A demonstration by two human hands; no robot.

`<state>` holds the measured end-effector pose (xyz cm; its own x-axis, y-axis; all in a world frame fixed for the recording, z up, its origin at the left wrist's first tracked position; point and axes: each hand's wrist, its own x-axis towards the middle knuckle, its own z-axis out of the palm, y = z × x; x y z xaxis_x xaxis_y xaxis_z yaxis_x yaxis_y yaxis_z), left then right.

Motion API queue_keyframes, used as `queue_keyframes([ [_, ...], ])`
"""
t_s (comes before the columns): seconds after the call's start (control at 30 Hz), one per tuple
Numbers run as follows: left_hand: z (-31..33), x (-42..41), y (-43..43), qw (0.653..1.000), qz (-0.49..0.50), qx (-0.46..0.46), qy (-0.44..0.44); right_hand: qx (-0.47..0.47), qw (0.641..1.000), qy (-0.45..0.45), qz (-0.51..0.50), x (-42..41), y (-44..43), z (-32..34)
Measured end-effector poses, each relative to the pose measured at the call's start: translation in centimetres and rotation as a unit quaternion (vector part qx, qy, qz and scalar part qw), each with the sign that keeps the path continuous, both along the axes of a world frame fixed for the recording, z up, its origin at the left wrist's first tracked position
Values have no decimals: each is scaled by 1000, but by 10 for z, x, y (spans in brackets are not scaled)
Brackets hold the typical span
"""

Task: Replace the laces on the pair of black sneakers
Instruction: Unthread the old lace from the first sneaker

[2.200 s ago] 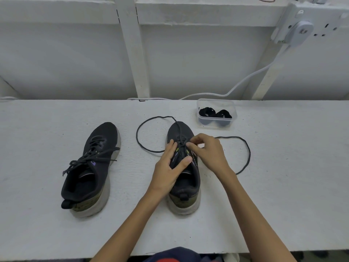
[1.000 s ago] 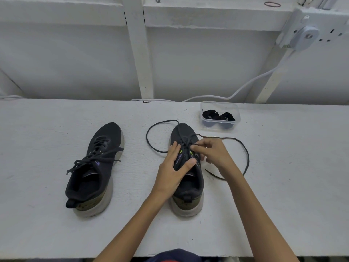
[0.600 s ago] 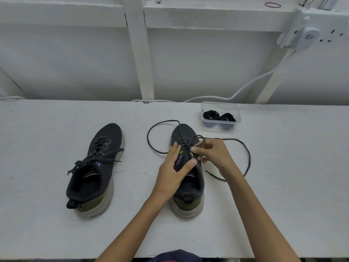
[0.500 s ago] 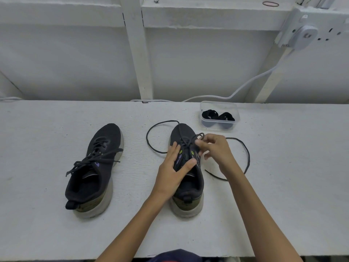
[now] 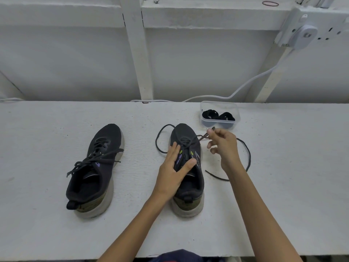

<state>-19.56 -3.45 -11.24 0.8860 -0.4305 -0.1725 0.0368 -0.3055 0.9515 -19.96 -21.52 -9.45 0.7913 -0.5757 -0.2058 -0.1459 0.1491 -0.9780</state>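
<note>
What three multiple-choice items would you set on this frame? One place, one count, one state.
1. Where is the clear box? A) past the toe of the shoe on the right B) inside that shoe C) against its heel
2. How many black bundles are in it? A) one B) two C) four
3. What is the right hand doing? A) resting flat on the shoe B) pinching the lace C) gripping the box

A: the box stands just beyond that toe. B: two coils lie side by side. B: it pinches the lace drawn from the shoe.
</note>
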Motion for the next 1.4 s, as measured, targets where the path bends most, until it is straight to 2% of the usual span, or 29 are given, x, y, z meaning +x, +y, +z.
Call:
queue_keyframes([
  [0.13,0,1,-1,1000,-1,3,-6,-78,980,92,159,-5,10,-4],
  [0.17,0,1,-1,1000,-2,3,-8,-97,976,92,170,-4,12,-5],
  [0.23,0,0,0,1000,0,0,-4,-98,988,55,107,-2,11,-5],
  [0.33,-1,0,0,1000,1,-5,0,-40,997,-25,-55,0,0,0],
  [0.37,-1,0,0,1000,1,-5,0,-19,997,-31,-62,0,0,0],
  [0.43,-1,0,0,1000,1,-3,-4,-10,1000,6,9,-3,7,-2],
  [0.53,-1,0,0,1000,1,5,-13,-61,988,69,126,-7,19,-11],
  [0.6,-1,0,0,1000,1,6,-16,-75,990,44,107,-5,18,-12],
  [0.67,-1,-1,0,1000,-1,6,-13,-72,997,12,28,-4,14,-10],
  [0.77,-1,-1,0,1000,-2,2,-8,-21,997,-30,-61,-3,11,-7],
  [0.83,-1,-1,-1,1000,1,1,-11,-16,1000,-9,-14,-6,14,-8],
  [0.93,-1,-1,-1,1000,1,7,-19,-74,991,44,101,-8,21,-12],
  [0.97,-2,-1,-1,1000,0,9,-19,-90,990,38,98,-8,22,-12],
  [1.03,-2,-1,-1,1000,0,6,-16,-99,995,13,25,-5,18,-10],
  [1.1,-2,-1,-1,1000,0,-2,-11,-66,996,-20,-60,-3,11,-6],
  [1.13,-2,-1,-1,1000,0,-4,-10,-46,996,-29,-72,-3,9,-5],
  [1.2,-2,-1,-1,1000,0,-2,-10,-41,999,-10,-11,-3,9,-3],
  [1.3,0,-1,-1,1000,1,8,-13,-88,988,55,115,-4,17,-9],
  [1.33,0,-1,-1,1000,-1,9,-14,-100,987,52,117,-4,19,-10],
  [1.4,0,-1,-1,1000,-4,8,-10,-100,993,20,54,-1,17,-11],
])
